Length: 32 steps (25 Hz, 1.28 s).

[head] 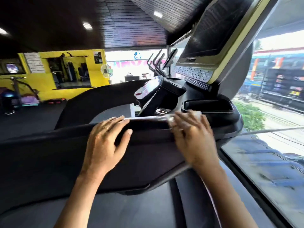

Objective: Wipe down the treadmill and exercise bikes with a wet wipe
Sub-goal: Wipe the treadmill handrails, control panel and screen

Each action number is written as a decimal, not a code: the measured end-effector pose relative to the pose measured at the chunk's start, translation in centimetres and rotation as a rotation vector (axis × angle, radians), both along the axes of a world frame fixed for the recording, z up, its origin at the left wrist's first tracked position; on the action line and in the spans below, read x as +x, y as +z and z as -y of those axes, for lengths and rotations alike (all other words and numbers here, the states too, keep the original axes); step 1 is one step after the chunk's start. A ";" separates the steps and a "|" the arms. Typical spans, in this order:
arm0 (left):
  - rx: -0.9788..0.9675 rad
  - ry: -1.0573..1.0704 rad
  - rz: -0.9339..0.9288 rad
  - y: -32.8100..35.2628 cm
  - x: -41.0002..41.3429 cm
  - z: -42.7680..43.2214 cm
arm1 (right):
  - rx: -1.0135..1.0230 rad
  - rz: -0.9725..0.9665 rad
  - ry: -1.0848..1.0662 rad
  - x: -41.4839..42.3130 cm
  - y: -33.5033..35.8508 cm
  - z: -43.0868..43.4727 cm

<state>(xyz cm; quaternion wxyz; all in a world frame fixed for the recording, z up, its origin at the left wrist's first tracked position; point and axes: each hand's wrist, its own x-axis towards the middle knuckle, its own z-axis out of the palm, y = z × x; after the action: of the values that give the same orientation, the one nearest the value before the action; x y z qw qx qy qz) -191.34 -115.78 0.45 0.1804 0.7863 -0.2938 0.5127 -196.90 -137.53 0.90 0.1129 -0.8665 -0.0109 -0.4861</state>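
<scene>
The right fingers (182, 117) lie fairly flat and together on the wipe (196, 113), pressing it onto the treadmill's front rail (148, 135); blur hides any pinch. The left fingers (115, 120) rest straight on the same rail, thumb spread, holding nothing. Just past the wipe sit the tray (207, 105) and the console (194, 73). With only flat pressure, the wipe could bunch or slip off the rail edge, and moisture might reach the console keys.
</scene>
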 end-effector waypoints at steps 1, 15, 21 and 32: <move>-0.002 -0.008 -0.012 -0.1 0.3 -0.9 | 0.067 -0.028 -0.077 -0.3 0.3 0.7; 0.013 -0.035 -0.064 -1.5 0.8 -4.3 | 0.052 -0.510 -0.083 1.5 5.9 -9.9; -0.052 -0.111 -0.072 -1.7 0.8 -4.8 | 0.021 -0.218 0.121 -0.5 2.1 -9.1; -0.060 -0.156 -0.006 -2.7 0.7 -5.1 | 0.147 0.114 0.162 -0.1 -3.7 -9.8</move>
<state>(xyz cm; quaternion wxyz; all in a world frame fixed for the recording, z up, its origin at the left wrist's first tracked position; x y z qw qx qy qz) -190.63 -110.70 -2.24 0.2441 0.7568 -0.3384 0.5033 -197.03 -127.76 -2.78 0.2142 -0.8230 -0.0514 -0.5236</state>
